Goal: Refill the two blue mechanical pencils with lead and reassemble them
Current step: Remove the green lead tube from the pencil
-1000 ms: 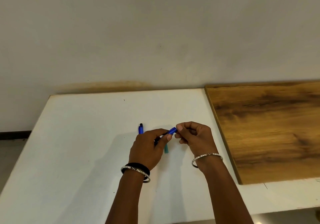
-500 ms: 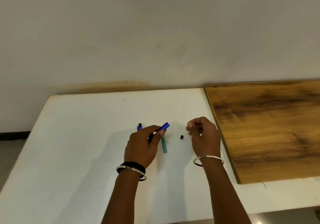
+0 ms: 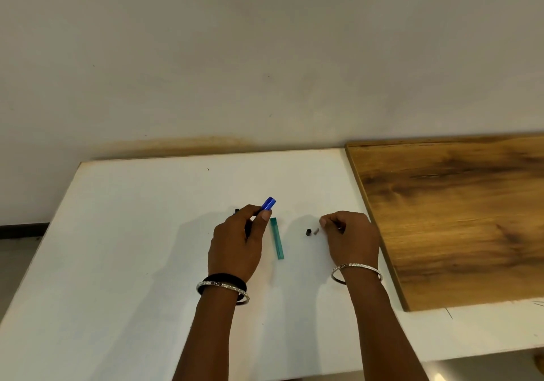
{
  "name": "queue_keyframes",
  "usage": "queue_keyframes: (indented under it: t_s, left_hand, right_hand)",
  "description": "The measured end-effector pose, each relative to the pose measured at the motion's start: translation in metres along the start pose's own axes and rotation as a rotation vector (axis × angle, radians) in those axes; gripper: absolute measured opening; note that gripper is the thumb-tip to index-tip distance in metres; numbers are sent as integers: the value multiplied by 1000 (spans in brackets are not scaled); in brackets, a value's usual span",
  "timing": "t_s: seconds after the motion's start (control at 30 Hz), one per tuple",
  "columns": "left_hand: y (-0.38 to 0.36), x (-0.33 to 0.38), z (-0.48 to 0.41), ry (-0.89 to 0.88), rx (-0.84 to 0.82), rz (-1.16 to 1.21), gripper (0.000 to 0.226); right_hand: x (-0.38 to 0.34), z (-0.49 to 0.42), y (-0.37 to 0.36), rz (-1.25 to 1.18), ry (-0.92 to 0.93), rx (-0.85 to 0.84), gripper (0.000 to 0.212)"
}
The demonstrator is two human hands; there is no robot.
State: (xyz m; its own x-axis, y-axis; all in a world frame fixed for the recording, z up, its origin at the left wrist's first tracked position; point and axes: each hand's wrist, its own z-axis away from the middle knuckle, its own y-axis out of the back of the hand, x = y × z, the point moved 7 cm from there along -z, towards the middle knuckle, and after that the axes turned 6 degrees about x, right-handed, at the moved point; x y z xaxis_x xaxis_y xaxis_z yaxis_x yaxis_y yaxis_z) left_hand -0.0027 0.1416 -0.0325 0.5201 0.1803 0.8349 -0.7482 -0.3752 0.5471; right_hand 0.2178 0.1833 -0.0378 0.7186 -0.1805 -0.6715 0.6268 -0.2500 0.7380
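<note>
My left hand (image 3: 237,241) is shut on a blue mechanical pencil (image 3: 268,203); its open blue end sticks up and to the right past my thumb. The dark tip of the second blue pencil (image 3: 237,210) peeks out behind that hand, and the rest of it is hidden. A green lead case (image 3: 277,238) lies flat on the white table (image 3: 132,233) just right of my left hand. A small black cap (image 3: 308,232) and a tiny grey piece (image 3: 316,230) lie further right. My right hand (image 3: 351,238) rests beside them, fingers curled, nothing visible in them.
A brown wooden board (image 3: 456,218) lies on the table's right side, its edge close to my right hand. The wall runs along the table's far edge. The table's left edge drops to the floor.
My right hand came away from the pencil's end and moved right. The black cap now lies on the table, and a grey piece has appeared beside it. The pencil's end tilted up.
</note>
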Motion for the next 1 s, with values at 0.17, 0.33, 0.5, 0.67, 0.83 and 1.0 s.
queue_keyframes:
  t_s: [0.17,0.33,0.5,0.67,0.83,1.0]
  left_hand:
    - [4,-2,-1,32,40,-3,30]
    - [8,-2,-2,47,75,-17,30]
    - [12,-7,-3,71,90,-27,34]
    - [14,-8,-4,80,94,-30,32]
    - [18,-13,-5,104,104,-43,34]
    - [23,-12,-3,167,137,-44,30]
  right_hand:
    - [-37,13,3,-104,119,48,6]
    - [-57,38,-38,98,110,-182,18]
    - [-49,44,-50,180,-6,-252,24]
    - [-45,49,-51,168,-99,-264,23]
    - [-47,51,-53,171,-103,-286,19]
    - [-48,47,-53,29,-93,-302,17]
